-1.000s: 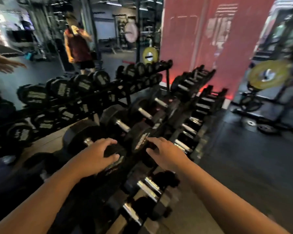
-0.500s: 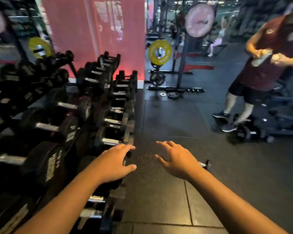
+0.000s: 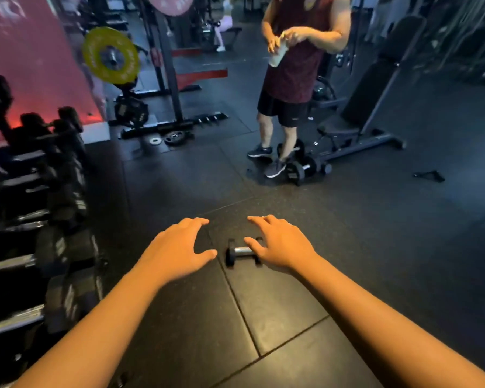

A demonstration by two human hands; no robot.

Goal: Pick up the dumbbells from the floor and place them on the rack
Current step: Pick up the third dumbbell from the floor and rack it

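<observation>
A small black dumbbell (image 3: 240, 252) with a chrome handle lies on the dark rubber floor in front of me. My right hand (image 3: 280, 243) hovers over its right end with fingers spread, covering that end; it holds nothing. My left hand (image 3: 179, 247) is open to the left of the dumbbell, a short gap away. The dumbbell rack (image 3: 39, 219) runs along the left edge, filled with black dumbbells. Two larger dumbbells (image 3: 303, 166) lie on the floor farther off.
A person in a maroon top and black shorts (image 3: 291, 88) stands by the far dumbbells, holding a white cup. A bench (image 3: 359, 113) stands at right. A squat rack with a yellow plate (image 3: 111, 58) and small plates (image 3: 174, 137) stands at the back.
My view has swung right, away from the rack and down to the floor. The small dumbbell has come into sight beneath my right hand. Both hands stay open and empty.
</observation>
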